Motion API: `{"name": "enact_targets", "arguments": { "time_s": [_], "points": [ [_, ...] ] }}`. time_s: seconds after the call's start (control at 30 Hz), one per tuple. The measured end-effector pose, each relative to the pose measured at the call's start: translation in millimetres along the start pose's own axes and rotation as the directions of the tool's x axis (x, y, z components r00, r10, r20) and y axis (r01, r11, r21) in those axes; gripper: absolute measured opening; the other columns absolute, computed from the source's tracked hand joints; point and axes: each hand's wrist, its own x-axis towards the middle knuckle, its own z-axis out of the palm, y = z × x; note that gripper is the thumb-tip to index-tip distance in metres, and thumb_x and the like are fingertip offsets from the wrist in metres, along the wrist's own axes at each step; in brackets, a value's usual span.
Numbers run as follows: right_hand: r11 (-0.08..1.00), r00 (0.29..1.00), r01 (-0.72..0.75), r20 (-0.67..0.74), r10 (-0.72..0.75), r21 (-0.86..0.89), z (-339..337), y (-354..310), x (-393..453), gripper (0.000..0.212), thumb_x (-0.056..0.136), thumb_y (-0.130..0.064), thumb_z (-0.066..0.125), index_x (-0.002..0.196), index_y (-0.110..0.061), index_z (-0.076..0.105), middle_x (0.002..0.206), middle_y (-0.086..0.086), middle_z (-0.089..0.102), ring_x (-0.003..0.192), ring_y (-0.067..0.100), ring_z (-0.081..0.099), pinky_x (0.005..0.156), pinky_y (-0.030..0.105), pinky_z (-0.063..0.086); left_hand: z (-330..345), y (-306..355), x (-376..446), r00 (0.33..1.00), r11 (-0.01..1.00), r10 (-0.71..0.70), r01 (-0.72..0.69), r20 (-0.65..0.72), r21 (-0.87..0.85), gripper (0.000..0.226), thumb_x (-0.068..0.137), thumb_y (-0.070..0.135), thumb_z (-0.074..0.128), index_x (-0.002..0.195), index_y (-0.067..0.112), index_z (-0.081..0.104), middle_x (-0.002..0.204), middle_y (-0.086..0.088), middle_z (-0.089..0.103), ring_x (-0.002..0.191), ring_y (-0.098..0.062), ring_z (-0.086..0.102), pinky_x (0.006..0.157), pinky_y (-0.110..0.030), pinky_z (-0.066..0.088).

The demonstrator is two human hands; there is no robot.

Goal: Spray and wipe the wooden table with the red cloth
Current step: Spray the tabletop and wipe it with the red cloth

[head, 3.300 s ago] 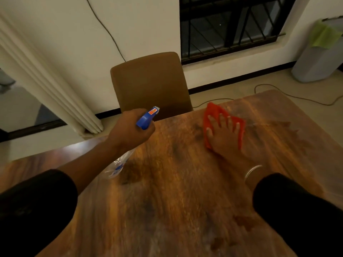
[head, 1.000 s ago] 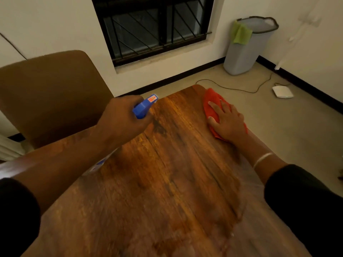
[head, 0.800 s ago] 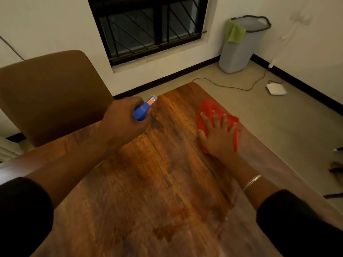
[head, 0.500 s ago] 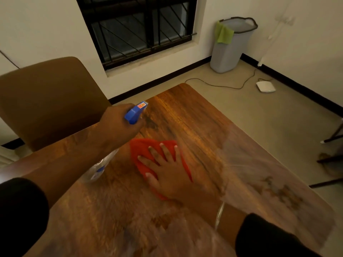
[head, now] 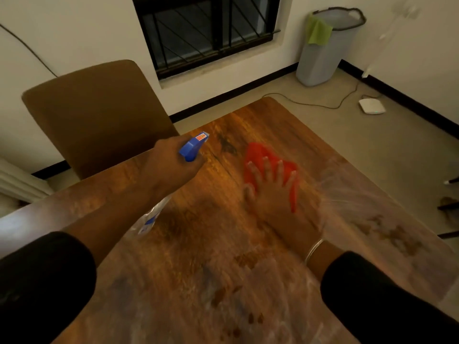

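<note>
Both hands over table (head: pixel 223 256) middle (edges well apart), right hand (head: pixel 269 192) flat on red cloth (head: pixel 258 155).

Domestic dining room: wooden surface (head: pixel 223 244) with upholstered brown chair (head: pixel 96 115), barred window (head: pixel 206 28), grey laundry bin (head: pixel 323 53), white router (head: pixel 371 106) on the floor.

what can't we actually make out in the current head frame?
- Spray bottle body: mostly behind the left hand and forearm; label unreadable.
- Red cloth: motion-blurred, partly under the right hand.
- Wooden table: near edge cut off by the frame.
- Bin contents: interior not visible.
</note>
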Motion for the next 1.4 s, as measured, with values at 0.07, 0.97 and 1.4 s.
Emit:
{"name": "enact_targets", "arguments": {
  "time_s": [0.07,0.97,1.4],
  "points": [
    [0.985,0.985,0.170,0.014,-0.170,0.025,19,-58,-38,0.065,0.106,-0.065,0.022,0.167,-0.043,0.021,0.178,0.007,0.015,0.162,0.048,0.005,0.123,0.075,-0.008,-8,-3,-6,1.000,1.000,0.008,-0.008,0.002,0.003,0.012,0.087,0.019,0.069,0.086,0.018,0.057,0.074,-0.017,0.062,0.064,-0.032,0.058,0.065,-0.041,0.054],
    [0.799,0.796,0.601,0.102,-0.597,-0.017,90,-354,-192,0.066,0.101,-0.058,0.044,0.164,-0.043,0.033,0.174,0.004,0.030,0.160,0.042,0.023,0.124,0.071,0.017,-221,-149,-217,0.948,0.984,-0.146,0.168,-0.281,0.055,0.037,0.085,0.014,0.067,0.063,0.034,0.045,0.052,0.013,0.046,0.045,0.004,0.047,0.047,-0.003,0.033],
    [0.928,0.929,0.367,0.065,-0.363,-0.061,115,-441,-223,0.073,0.103,-0.061,0.030,0.170,-0.034,0.018,0.177,0.012,0.017,0.161,0.048,0.013,0.124,0.074,0.008,-291,-200,-311,0.901,0.959,-0.268,0.283,-0.340,-0.005,0.023,0.091,0.034,0.063,0.071,0.035,0.053,0.061,0.010,0.056,0.057,0.006,0.056,0.054,-0.016,0.043]
  ]
}}
